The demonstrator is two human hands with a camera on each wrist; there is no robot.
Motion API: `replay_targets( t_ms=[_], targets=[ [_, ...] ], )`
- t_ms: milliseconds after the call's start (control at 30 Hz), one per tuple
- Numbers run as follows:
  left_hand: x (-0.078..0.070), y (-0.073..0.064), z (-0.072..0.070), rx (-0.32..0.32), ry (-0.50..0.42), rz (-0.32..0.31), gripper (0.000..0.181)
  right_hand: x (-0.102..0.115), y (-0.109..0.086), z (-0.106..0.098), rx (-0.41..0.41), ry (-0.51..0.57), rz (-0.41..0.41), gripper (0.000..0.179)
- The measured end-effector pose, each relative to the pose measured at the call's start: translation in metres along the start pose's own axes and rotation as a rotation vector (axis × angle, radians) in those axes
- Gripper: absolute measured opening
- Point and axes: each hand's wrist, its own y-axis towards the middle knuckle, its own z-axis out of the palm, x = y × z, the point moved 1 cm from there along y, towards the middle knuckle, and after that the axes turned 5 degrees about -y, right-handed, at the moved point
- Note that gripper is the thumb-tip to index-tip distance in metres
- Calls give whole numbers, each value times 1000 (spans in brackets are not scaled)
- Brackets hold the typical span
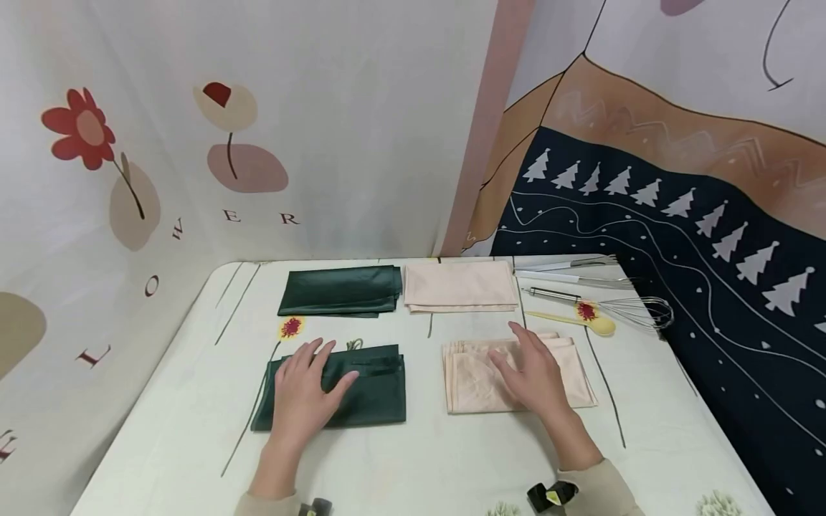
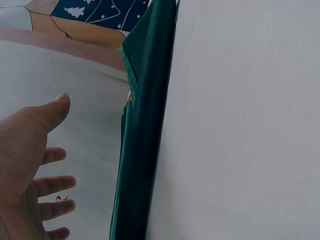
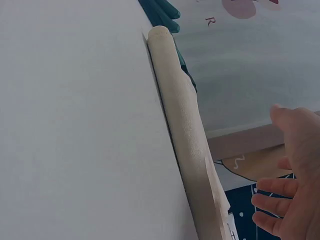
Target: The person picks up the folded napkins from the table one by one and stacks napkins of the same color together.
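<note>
The near green cloth [image 1: 371,395], in the head view, lies toward the left edge of the table [image 1: 422,462] under the left hand [image 1: 305,394], and the near pink cloth [image 1: 471,383] toward the right edge under the right hand [image 1: 534,373]. The left wrist view shows spread fingers, clear of the green cloth; the right wrist view, fingers likewise apart.

Cloth [image 1: 474,376] before spoon [image 1: 600,327]; whisk [image 1: 573,297] behind

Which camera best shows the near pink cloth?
The head view: there the near pink cloth shows its broad top, though the right hand covers part. The right wrist view gives mainly its folded edge; the left wrist view, nothing I can make out.
</note>
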Motion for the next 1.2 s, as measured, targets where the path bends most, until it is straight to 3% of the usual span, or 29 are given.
replay_targets(
  t_ms=[267,633,1200],
  targets=[
    [9,-2,-4,21,8,-41,72,1,2,4,43,28,-17,68],
    [29,-6,-15,22,-18,-86,70,5,8,12,-11,87,-78,59],
    [48,-12,-25,26,-22,-131,72,18,18,29,38,125,-74,57]
  ],
)
